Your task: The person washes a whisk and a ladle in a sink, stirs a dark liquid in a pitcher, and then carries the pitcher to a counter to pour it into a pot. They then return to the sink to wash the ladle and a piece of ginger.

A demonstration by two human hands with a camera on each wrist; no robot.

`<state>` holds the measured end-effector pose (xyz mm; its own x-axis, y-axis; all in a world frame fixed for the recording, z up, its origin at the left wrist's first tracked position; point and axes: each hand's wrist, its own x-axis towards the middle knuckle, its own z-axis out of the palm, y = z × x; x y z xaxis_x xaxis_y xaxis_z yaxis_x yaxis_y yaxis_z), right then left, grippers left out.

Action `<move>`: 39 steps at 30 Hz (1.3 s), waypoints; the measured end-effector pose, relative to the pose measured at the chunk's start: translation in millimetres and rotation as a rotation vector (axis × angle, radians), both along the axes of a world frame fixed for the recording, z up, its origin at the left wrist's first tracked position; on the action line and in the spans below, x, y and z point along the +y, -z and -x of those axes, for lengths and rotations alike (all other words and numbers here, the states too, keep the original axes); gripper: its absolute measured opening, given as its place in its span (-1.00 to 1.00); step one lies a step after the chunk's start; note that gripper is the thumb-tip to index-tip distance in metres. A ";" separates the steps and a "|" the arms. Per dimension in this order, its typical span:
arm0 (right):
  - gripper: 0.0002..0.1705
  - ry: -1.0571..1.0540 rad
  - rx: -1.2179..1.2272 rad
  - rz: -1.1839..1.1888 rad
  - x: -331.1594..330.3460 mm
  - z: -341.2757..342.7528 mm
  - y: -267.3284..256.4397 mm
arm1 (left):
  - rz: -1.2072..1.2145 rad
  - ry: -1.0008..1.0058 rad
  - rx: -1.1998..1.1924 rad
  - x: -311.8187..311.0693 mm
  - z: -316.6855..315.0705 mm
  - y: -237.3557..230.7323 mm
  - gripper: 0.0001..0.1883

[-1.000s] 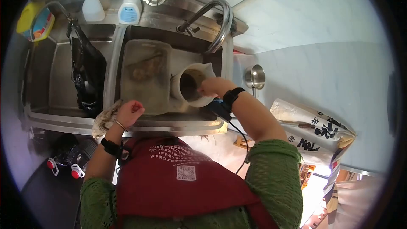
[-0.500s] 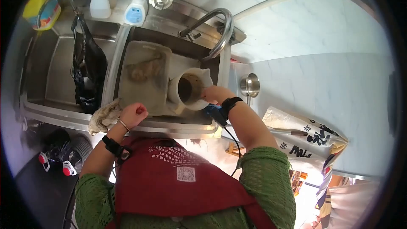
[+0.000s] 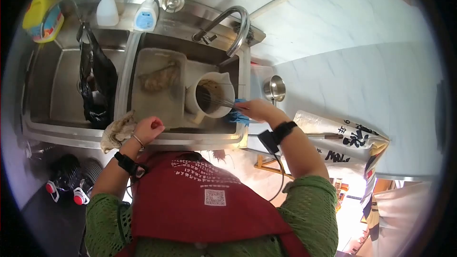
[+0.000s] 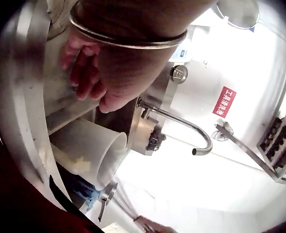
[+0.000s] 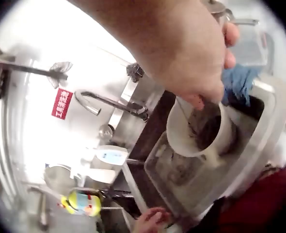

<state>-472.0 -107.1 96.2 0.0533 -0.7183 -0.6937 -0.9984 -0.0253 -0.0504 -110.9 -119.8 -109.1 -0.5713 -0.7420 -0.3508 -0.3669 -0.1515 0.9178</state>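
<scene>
The right hand's (image 3: 263, 112) fingers are clamped on a whisk (image 3: 222, 102), its wires reaching into the white pitcher (image 3: 192, 99) just left of them; a blue cloth (image 3: 239, 117) lies close beside these fingers. The left hand's (image 3: 150, 129) fingers curl loosely near a rag (image 3: 117, 132), a plastic tub (image 3: 159, 107) just ahead of them. Well beyond the right fingers arches the faucet (image 3: 244, 26).

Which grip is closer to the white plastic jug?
The right grip, beside the jug, holding a metal whisk; the left grip is farther off, near the grey metal sink's front edge.
</scene>
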 end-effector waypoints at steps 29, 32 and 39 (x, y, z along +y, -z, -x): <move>-0.50 0.224 -0.276 0.164 69.5 -86.9 -0.4 | 0.043 -0.356 0.191 -5.9 -75.3 -34.8 -0.84; -0.49 0.199 -0.269 0.055 55.4 -122.3 66.7 | 0.094 -0.381 0.143 -3.4 -83.0 -39.2 -0.84; -0.43 0.185 -0.208 0.084 20.3 -147.0 187.8 | 0.106 -0.368 0.040 9.7 -93.6 -53.2 -0.84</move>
